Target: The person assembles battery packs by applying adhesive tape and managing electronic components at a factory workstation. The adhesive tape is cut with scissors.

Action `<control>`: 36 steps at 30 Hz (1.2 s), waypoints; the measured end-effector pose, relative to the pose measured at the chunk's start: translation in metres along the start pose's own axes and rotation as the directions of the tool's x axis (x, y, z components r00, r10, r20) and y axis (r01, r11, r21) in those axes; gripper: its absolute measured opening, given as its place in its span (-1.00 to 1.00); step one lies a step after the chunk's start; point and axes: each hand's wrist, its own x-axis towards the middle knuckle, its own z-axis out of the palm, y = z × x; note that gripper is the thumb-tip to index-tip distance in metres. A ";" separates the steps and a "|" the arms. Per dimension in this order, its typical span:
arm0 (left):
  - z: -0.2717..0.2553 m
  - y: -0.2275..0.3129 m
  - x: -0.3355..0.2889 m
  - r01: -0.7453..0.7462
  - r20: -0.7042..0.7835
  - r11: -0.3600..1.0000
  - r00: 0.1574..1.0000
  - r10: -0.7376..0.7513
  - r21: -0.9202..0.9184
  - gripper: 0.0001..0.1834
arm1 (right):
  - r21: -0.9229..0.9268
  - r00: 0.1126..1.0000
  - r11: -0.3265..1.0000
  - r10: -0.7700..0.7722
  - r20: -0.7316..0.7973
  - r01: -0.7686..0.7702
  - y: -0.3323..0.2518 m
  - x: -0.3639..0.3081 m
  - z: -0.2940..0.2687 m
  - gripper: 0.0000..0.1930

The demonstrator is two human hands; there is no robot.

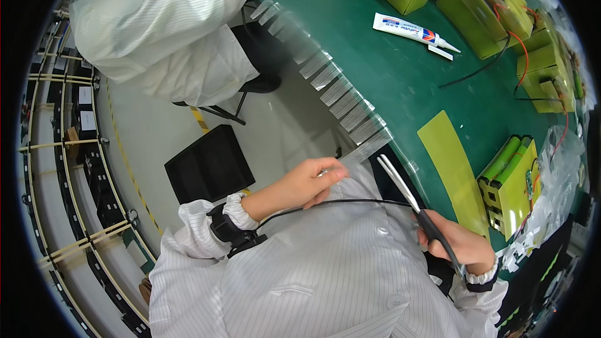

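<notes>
My left hand (307, 181) is in front of my body, thumb and forefinger close together at the free end of a clear tape strip (372, 146). That strip's other end is stuck to the table edge. Several more clear tape strips (344, 104) hang in a row along the edge. In my right hand (460, 244) is a pair of scissors (400, 181) with dark handles, its narrow metal blades slightly apart and pointing up-left toward the strip. A black cord (332, 201) runs from my left wristband across my front.
On the green table (350, 31) lie a white glue tube (413, 31), a yellow-green sheet (451, 169) and a battery pack (510, 181) with green cells. Yellow-green boxes with wires (488, 9) stand at the back. A co-worker's sleeve (144, 19) is at upper left, above a black box (210, 163).
</notes>
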 end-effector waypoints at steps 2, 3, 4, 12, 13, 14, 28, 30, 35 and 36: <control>0.000 -0.003 0.002 0.006 -0.002 1.000 1.000 -0.006 -0.008 -0.65 | -0.088 1.000 0.996 0.005 -0.026 -0.007 -0.001 0.011 -0.001 -0.15; 0.000 -0.004 0.002 0.012 -0.007 1.000 1.000 -0.012 -0.015 -0.66 | -0.118 0.997 0.990 0.069 -0.023 -0.071 -0.004 0.015 0.000 -0.17; 0.000 -0.004 0.002 0.011 -0.012 1.000 1.000 -0.011 -0.015 -0.66 | -0.150 0.991 0.980 0.131 -0.019 -0.133 -0.007 0.020 0.001 -0.19; 0.002 0.000 0.000 0.017 0.007 1.000 1.000 -0.017 -0.006 -0.65 | -0.249 0.990 0.960 0.108 -0.088 -0.127 -0.023 0.040 0.006 -0.14; 0.001 -0.001 0.000 0.018 0.008 1.000 1.000 -0.018 -0.004 -0.65 | -0.253 0.990 0.959 0.108 -0.088 -0.127 -0.024 0.041 0.006 -0.14; 0.001 -0.002 0.001 0.018 0.007 1.000 1.000 -0.018 -0.005 -0.65 | -0.251 0.990 0.960 0.107 -0.089 -0.126 -0.022 0.042 0.005 -0.14; -0.008 0.018 -0.007 0.097 -0.016 0.994 0.995 -0.096 0.051 -0.65 | -0.089 0.963 0.996 -0.033 -0.267 0.009 -0.008 0.051 0.018 -0.46; -0.010 0.018 -0.008 0.118 -0.031 0.985 0.993 -0.115 0.126 -0.66 | -0.088 0.965 0.996 -0.022 -0.263 -0.001 -0.010 0.051 0.020 -0.46; -0.024 0.005 -0.014 0.247 0.009 0.941 0.967 -0.256 0.233 -0.67 | -0.241 0.977 0.970 -0.084 -0.197 0.035 0.003 0.063 0.024 -0.38; -0.027 0.000 -0.020 0.333 0.067 0.907 0.930 -0.361 0.259 -0.65 | -0.342 0.973 0.939 -0.112 -0.200 0.038 0.010 0.066 0.031 -0.38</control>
